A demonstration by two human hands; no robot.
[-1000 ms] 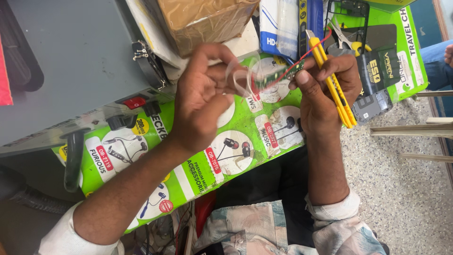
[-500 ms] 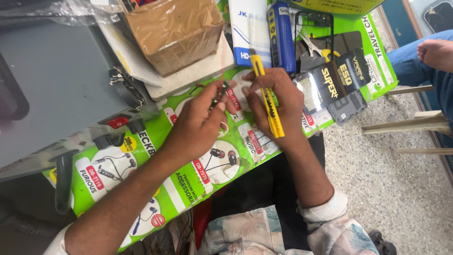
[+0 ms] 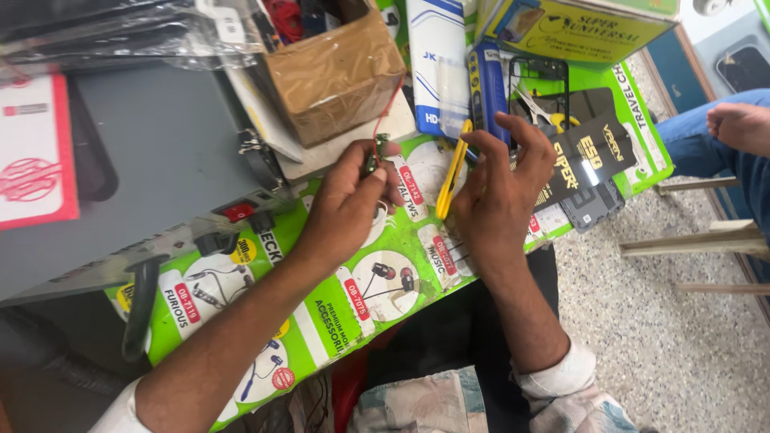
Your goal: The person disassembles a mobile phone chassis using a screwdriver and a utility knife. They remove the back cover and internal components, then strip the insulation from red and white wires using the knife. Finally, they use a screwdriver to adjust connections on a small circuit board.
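A: What does the left hand [image 3: 346, 210] hold?

B: It pinches a small green circuit board [image 3: 374, 154] between thumb and fingertips. The board is very small, and the fingers cover its lower half. A thin red wire [image 3: 388, 103] goes up from it toward 12 o'clock, but I cannot see where the wire ends.

A: And the right hand [image 3: 496, 200]?

B: It is at 3 o'clock from the board, with the fingers half spread. A yellow cutter [image 3: 453, 170] stands between the two hands. Its lower end is behind the palm, so I think the thumb holds it, but the grip itself is hidden.

A: Where is all this?

B: Over a green printed mat [image 3: 321, 313] with pictures of earphones. A grey metal box [image 3: 160, 160] lies at 9 o'clock. At 12 o'clock stands a cardboard box wrapped in brown tape [image 3: 337, 76]; its top is cut off by the edge, and the things inside are hard to make out.

A: Anything at the far right?

B: Another person's hand [image 3: 738, 127] rests on a knee in blue trousers, only partly in view.
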